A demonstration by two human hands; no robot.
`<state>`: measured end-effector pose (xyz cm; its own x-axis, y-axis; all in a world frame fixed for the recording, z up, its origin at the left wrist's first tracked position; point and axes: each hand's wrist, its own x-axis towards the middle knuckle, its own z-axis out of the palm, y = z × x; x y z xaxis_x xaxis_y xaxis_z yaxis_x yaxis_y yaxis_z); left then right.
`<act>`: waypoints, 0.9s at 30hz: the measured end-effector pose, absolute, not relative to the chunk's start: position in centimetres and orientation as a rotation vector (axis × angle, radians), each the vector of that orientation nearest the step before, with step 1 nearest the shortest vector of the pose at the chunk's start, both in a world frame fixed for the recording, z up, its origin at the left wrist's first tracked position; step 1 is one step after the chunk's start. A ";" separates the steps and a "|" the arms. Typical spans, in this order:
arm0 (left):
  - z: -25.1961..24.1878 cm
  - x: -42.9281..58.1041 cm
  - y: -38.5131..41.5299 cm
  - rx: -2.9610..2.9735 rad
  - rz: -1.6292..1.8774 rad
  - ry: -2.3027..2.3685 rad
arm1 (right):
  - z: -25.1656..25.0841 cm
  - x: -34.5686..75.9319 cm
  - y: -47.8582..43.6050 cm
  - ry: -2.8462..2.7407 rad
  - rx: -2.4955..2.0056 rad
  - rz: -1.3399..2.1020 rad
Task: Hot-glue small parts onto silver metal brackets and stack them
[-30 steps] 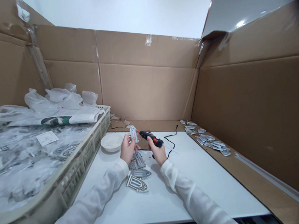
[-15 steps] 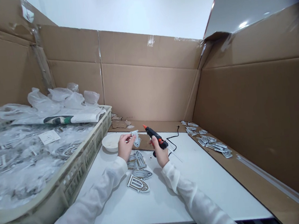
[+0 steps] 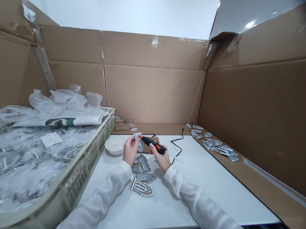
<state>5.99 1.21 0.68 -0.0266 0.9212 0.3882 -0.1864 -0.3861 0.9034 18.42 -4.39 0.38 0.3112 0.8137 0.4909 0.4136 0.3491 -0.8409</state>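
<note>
My left hand pinches a small silver shield-shaped metal piece above the white table. My right hand grips a black and orange glue gun, its orange tip pointing left and touching the piece. A black cord trails from the gun toward the back. Several more silver pieces lie on the table just below my hands.
A small white dish sits left of my hands. A large beige crate of plastic-bagged parts fills the left. A row of silver pieces lies along the right on cardboard. Cardboard walls enclose the table.
The glue gun swung from pointing up and away back down to the left, so its tip meets the piece again. My left hand shifted slightly with the piece.
</note>
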 end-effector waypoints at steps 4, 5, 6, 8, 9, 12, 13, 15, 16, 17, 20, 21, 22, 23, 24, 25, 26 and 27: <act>0.5 6.1 1.1 1.381 1.565 0.829 | 0.6 18.4 -4.4 -1.314 -1.289 0.389; 0.5 6.1 1.1 1.380 1.563 0.827 | 0.7 18.4 -4.4 -1.311 -1.292 0.394; 0.5 6.1 1.1 1.379 1.560 0.824 | 0.7 18.4 -4.4 -1.311 -1.293 0.403; 0.4 6.1 1.1 1.381 1.560 0.812 | 0.8 18.4 -4.5 -1.308 -1.296 0.418; 0.4 6.1 1.2 1.383 1.561 0.804 | 0.8 18.4 -4.5 -1.302 -1.299 0.420; 0.4 6.2 1.2 1.382 1.567 0.800 | 0.8 18.4 -4.4 -1.273 -1.313 0.418; 0.4 6.2 1.2 1.382 1.568 0.805 | 0.8 18.4 -4.4 -1.264 -1.319 0.417; 0.4 6.2 1.2 1.384 1.570 0.813 | 0.8 18.4 -4.4 -1.257 -1.333 0.417; 0.4 6.2 1.2 1.386 1.570 0.813 | 0.8 18.4 -4.4 -1.257 -1.342 0.415; 0.4 6.2 1.2 1.386 1.569 0.811 | 0.8 18.4 -4.4 -1.259 -1.350 0.413; 0.5 6.2 1.1 1.383 1.566 0.808 | 0.9 18.4 -4.4 -1.264 -1.363 0.414; 0.5 6.2 1.1 1.382 1.565 0.811 | 0.8 18.5 -4.4 -1.260 -1.363 0.415; 0.6 6.2 1.0 1.382 1.563 0.816 | 0.8 18.5 -4.3 -1.255 -1.362 0.416; 0.6 6.1 1.0 1.382 1.564 0.826 | 0.6 18.5 -4.3 -1.247 -1.357 0.415; 0.7 6.1 0.9 1.382 1.559 0.835 | 0.5 18.6 -4.1 -1.236 -1.350 0.408; 0.7 6.1 0.8 1.380 1.554 0.844 | 0.3 18.7 -4.0 -1.225 -1.340 0.399; 0.8 6.1 0.7 1.375 1.548 0.851 | 0.1 18.8 -3.8 -1.211 -1.327 0.389; 0.9 6.1 0.6 1.364 1.541 0.855 | 0.0 18.9 -3.5 -1.190 -1.314 0.382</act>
